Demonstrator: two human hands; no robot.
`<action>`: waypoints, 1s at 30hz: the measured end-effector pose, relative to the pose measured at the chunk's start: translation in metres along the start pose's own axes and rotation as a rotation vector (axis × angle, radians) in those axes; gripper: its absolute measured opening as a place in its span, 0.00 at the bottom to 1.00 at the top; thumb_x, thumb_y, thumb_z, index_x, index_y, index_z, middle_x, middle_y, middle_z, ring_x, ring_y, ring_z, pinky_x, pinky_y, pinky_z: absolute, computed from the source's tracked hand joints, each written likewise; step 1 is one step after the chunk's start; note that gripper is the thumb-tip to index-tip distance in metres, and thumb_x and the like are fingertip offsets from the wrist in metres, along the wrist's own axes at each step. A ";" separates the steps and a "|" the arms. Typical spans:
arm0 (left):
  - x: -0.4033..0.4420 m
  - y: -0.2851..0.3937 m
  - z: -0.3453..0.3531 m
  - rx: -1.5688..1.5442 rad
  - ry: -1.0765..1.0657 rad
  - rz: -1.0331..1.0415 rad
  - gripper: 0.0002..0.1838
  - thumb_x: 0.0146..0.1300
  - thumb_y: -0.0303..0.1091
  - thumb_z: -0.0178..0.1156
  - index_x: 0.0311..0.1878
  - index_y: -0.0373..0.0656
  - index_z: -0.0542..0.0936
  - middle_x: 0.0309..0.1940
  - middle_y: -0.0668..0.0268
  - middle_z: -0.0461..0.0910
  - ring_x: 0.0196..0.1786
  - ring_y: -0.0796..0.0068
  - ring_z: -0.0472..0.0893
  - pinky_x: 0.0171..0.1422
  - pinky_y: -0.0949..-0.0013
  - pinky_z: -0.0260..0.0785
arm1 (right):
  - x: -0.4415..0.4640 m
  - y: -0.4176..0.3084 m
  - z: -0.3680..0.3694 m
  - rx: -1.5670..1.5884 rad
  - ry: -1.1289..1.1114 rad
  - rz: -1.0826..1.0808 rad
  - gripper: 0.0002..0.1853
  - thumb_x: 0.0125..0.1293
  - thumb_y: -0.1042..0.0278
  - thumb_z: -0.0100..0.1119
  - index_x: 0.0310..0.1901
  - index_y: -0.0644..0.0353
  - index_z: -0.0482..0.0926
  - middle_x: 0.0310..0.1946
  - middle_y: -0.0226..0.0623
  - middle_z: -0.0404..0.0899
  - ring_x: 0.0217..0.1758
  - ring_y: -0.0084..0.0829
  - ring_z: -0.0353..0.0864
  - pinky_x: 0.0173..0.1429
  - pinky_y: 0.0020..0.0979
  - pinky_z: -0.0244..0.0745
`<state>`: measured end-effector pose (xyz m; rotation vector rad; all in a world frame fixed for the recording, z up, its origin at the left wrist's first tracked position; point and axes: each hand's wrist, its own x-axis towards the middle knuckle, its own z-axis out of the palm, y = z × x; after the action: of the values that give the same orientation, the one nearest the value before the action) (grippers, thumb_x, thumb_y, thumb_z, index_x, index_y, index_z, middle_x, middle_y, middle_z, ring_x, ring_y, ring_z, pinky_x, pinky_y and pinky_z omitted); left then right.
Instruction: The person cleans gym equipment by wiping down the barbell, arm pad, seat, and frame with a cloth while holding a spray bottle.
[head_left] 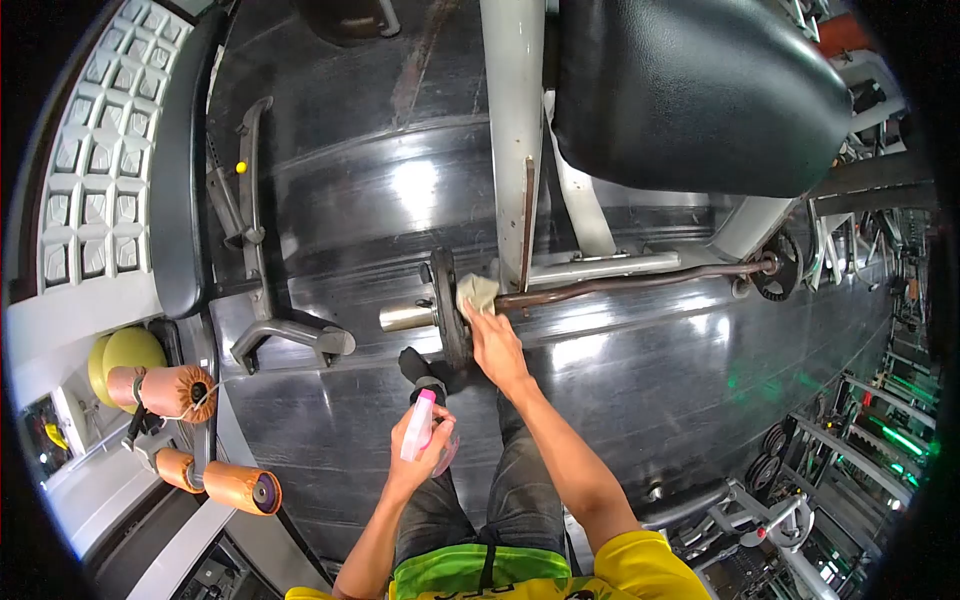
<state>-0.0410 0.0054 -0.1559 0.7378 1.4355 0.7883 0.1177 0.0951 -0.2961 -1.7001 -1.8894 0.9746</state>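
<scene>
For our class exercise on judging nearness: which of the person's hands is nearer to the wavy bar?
Right. The right hand holds a cloth near one end of the wavy bar; the left hand grips a spray bottle farther back, clear of the bar.

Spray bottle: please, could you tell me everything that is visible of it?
The spray bottle has a whitish head with a bright pink nozzle tip and a see-through, pinkish body, apparently plastic. The left hand grips it, nozzle pointing forward, and hides part of it. Its fill level is unclear.
</scene>
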 end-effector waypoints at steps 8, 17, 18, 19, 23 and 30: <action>0.003 -0.001 -0.001 -0.008 -0.027 0.026 0.07 0.63 0.25 0.62 0.43 0.37 0.77 0.31 0.67 0.81 0.26 0.85 0.76 0.30 0.78 0.68 | -0.011 0.009 -0.031 0.053 -0.066 0.179 0.18 0.62 0.73 0.50 0.53 0.55 0.79 0.45 0.44 0.82 0.47 0.45 0.81 0.55 0.40 0.75; 0.006 0.002 -0.001 0.022 -0.041 0.056 0.07 0.64 0.26 0.62 0.42 0.37 0.76 0.22 0.70 0.77 0.21 0.86 0.73 0.24 0.78 0.64 | 0.044 -0.002 0.014 -0.034 -0.002 0.204 0.17 0.71 0.68 0.44 0.57 0.59 0.75 0.53 0.54 0.77 0.58 0.53 0.74 0.63 0.44 0.68; 0.006 0.003 0.000 0.018 -0.046 0.057 0.07 0.64 0.26 0.62 0.42 0.37 0.76 0.22 0.70 0.77 0.21 0.86 0.73 0.24 0.78 0.64 | 0.030 0.010 0.027 -0.050 0.150 0.099 0.18 0.69 0.68 0.48 0.60 0.56 0.73 0.44 0.48 0.81 0.49 0.54 0.77 0.55 0.47 0.73; 0.006 0.004 0.000 0.002 -0.054 0.024 0.07 0.64 0.26 0.62 0.43 0.37 0.76 0.21 0.71 0.76 0.20 0.86 0.73 0.24 0.78 0.64 | 0.018 0.007 0.021 -0.056 0.151 0.100 0.18 0.69 0.68 0.48 0.60 0.56 0.73 0.44 0.48 0.81 0.49 0.54 0.77 0.55 0.47 0.73; 0.007 0.005 -0.002 0.074 -0.072 0.031 0.07 0.64 0.26 0.62 0.43 0.37 0.76 0.21 0.71 0.76 0.21 0.86 0.74 0.24 0.79 0.65 | -0.005 0.001 0.000 0.002 0.038 0.061 0.19 0.68 0.74 0.49 0.60 0.56 0.73 0.43 0.47 0.81 0.44 0.51 0.77 0.51 0.47 0.73; 0.011 0.005 0.004 -0.001 -0.076 0.035 0.06 0.64 0.27 0.62 0.42 0.38 0.76 0.20 0.72 0.75 0.20 0.87 0.72 0.24 0.79 0.63 | -0.023 -0.006 -0.049 -0.012 -0.258 0.510 0.13 0.64 0.66 0.51 0.48 0.56 0.79 0.41 0.49 0.82 0.47 0.49 0.81 0.50 0.45 0.76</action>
<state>-0.0372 0.0173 -0.1583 0.7864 1.3575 0.7802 0.1527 0.0838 -0.2554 -2.2111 -1.6304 1.4315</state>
